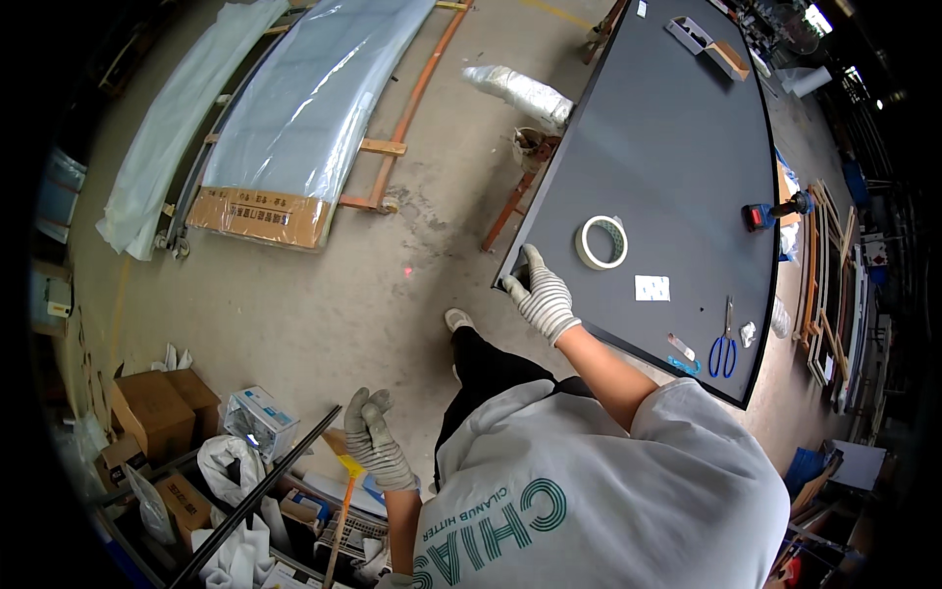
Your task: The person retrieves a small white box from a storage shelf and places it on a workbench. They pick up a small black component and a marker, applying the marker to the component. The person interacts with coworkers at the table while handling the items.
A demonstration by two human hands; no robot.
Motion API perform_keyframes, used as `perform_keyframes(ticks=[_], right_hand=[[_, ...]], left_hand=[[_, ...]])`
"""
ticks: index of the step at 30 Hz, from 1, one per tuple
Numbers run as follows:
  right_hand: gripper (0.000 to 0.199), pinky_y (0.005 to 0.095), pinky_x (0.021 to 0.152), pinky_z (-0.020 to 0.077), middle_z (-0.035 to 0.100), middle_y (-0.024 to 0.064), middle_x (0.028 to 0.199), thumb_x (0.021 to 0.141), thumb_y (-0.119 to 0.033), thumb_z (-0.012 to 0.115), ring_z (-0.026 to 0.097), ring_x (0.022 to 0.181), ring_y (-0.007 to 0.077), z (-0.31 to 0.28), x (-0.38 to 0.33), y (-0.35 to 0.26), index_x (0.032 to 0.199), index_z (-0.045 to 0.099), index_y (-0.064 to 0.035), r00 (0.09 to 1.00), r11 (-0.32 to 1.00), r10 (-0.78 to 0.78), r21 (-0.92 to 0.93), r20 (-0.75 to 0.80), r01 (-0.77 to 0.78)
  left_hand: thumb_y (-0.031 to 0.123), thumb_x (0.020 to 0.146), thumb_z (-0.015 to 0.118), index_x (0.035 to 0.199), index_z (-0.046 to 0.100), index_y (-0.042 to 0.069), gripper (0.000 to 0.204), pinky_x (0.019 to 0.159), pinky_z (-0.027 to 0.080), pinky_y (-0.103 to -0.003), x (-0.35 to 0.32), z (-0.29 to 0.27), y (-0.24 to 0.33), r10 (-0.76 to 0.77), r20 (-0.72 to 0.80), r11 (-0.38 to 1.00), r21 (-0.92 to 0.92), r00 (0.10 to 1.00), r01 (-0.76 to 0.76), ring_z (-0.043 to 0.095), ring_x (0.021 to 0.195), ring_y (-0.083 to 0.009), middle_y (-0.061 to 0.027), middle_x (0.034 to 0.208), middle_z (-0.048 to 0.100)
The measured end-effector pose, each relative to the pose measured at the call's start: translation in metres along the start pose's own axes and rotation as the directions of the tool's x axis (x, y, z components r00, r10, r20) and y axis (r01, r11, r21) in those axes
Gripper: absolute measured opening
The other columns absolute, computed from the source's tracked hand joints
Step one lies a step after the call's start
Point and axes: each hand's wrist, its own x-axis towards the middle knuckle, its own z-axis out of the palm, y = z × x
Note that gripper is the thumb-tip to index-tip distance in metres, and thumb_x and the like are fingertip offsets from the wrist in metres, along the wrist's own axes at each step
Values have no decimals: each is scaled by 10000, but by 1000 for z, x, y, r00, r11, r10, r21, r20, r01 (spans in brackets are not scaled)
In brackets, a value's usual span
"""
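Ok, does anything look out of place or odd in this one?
Two small things: a pink spot on the concrete floor, mark or light I can't tell, and a crumpled white scrap left beside the scissors on the grey tabletop.

The bench is running off the frame's upper right, the right hand is covering part of its corner at centre, and a dark speck right of centre is looking unidentifiably small.

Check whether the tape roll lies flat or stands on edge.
Flat: the tape roll shows its round hole facing up from the dark table.
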Motion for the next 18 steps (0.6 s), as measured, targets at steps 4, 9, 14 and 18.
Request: perform_keyframes(ticks=[4, 9, 14, 18], right_hand=[[877, 433, 589, 510, 645, 209, 699, 842, -505, 514, 645, 646, 367, 11, 30, -12, 1428, 162, 45, 982, 945, 188, -267, -21, -187], [924, 436, 569, 505, 632, 224, 675, 838, -528, 502, 641, 613, 358, 18, 39, -11, 1442, 113, 52, 954, 912, 298, -291, -10, -288], [901, 434, 568, 506, 638, 214, 683, 830, -504, 522, 645, 615, 352, 21, 37, -12, 1440, 147, 43, 938, 899, 345, -281, -21, -337], [902, 434, 564, 505, 639, 217, 703, 817, -475, 544, 638, 610, 362, 14, 46, -26, 1441, 140, 36, 899, 848, 437, -341, 15, -406]], left_hand=[[242, 966, 495, 1166, 539, -29, 340, 801, 521, -339, 32, -12, -5, -22, -4, 999, 22, 1000, 23, 632, 846, -219, -167, 966, 650], [255, 961, 504, 1220, 496, -12, 372, 823, 503, -349, 94, -9, 3, -15, 36, 1000, 11, 999, 14, 633, 859, -228, -176, 999, 648], [265, 949, 529, 1258, 421, 21, 409, 848, 473, -343, 160, 16, 21, 34, 217, 999, -12, 976, -32, 630, 869, -216, -178, 1032, 647], [215, 933, 560, 1142, 455, 33, 296, 775, 484, -307, 212, 53, 33, -9, 322, 997, -74, 947, 34, 633, 858, -205, -189, 1019, 649]])
